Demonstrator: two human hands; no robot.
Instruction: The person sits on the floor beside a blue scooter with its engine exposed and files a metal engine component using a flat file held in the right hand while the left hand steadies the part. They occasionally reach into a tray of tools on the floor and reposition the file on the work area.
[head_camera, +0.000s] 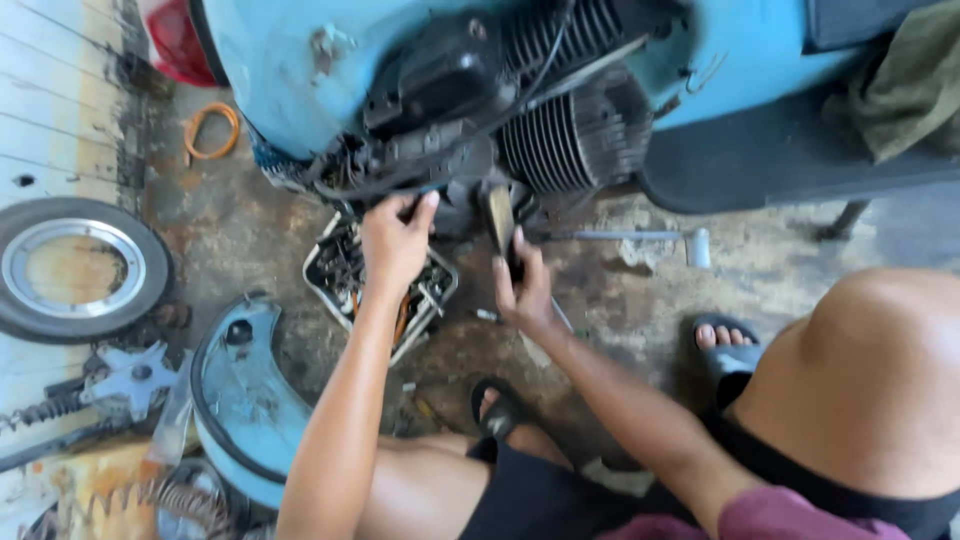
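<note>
Head view is showing a person squatting on a stained concrete floor (640, 290) beside a blue scooter (290, 60) with its black finned engine (575, 120) exposed. The left hand (397, 240) is reaching up, fingers curled on a dark cable (400, 180) under the engine. The right hand (522, 285) is clamping around a tool with a pale flat handle (500, 218), held upright just below the engine. A tray (345, 270) of greasy metal parts is sitting under the left wrist. A curved blue panel (240, 400) is lying nearby.
</note>
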